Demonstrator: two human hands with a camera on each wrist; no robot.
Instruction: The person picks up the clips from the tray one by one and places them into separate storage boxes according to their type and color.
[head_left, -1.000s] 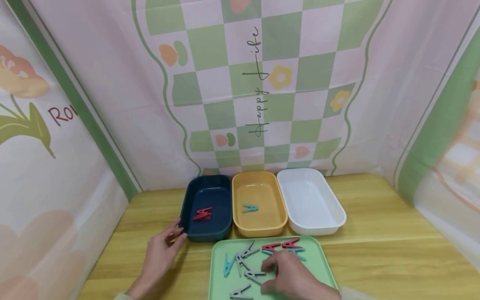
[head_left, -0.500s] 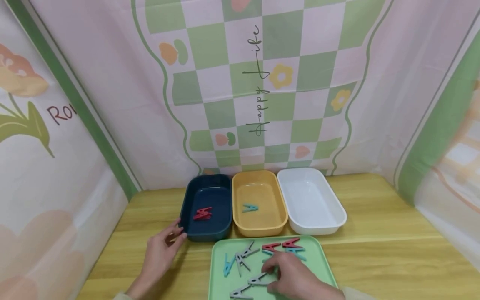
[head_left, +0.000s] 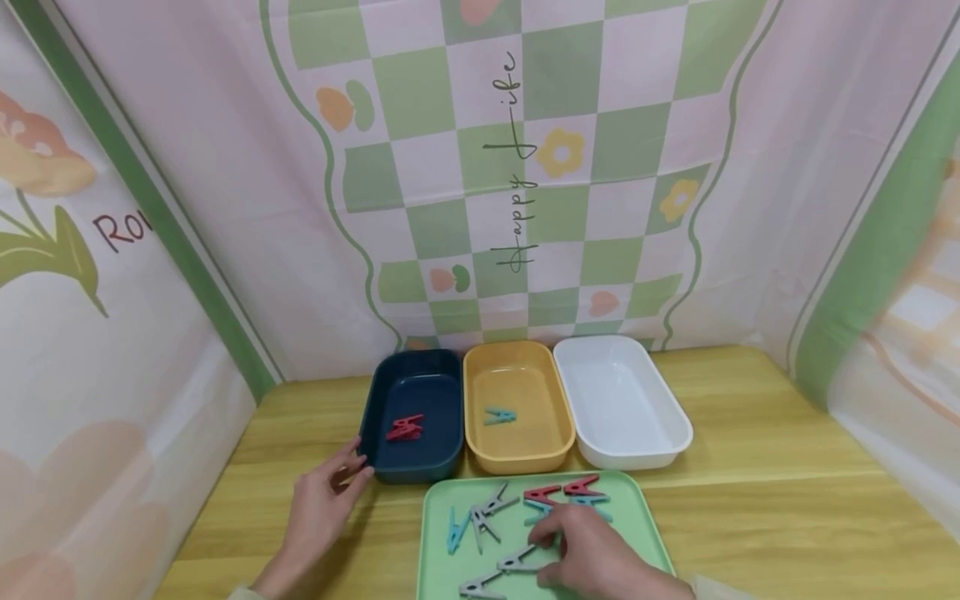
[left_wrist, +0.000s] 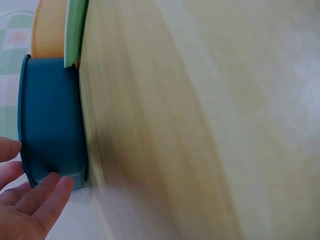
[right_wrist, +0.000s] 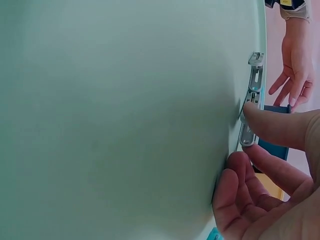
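My left hand [head_left: 322, 504] rests loosely spread fingers on the near left corner of a navy bin [head_left: 378, 467], which holds red clothespins [head_left: 405, 428]. The left wrist view shows its fingertips on the bin's outer wall [left_wrist: 50, 115]. Over the green tray [head_left: 435, 575], my right hand [head_left: 588, 550] pinches the spread handle ends of a grey clothespin [head_left: 516, 559] between thumb and forefinger. That clothespin [right_wrist: 247, 134] is partly covered by the thumb in the right wrist view. Another grey clothespin [head_left: 480, 586] lies against it.
Beside the navy bin stand a yellow bin [head_left: 521, 454] with a teal clothespin [head_left: 500, 415] and a white bin [head_left: 622, 400]. Further clothespins on the tray are grey [head_left: 483, 521], teal [head_left: 456, 531] and red [head_left: 581, 486]. A printed curtain [head_left: 420, 242] hangs behind the wooden table [head_left: 750, 483].
The grey clothespin under my right hand has shifted slightly right and turned a little, and that hand has edged right with it. My left hand stays at the navy bin.
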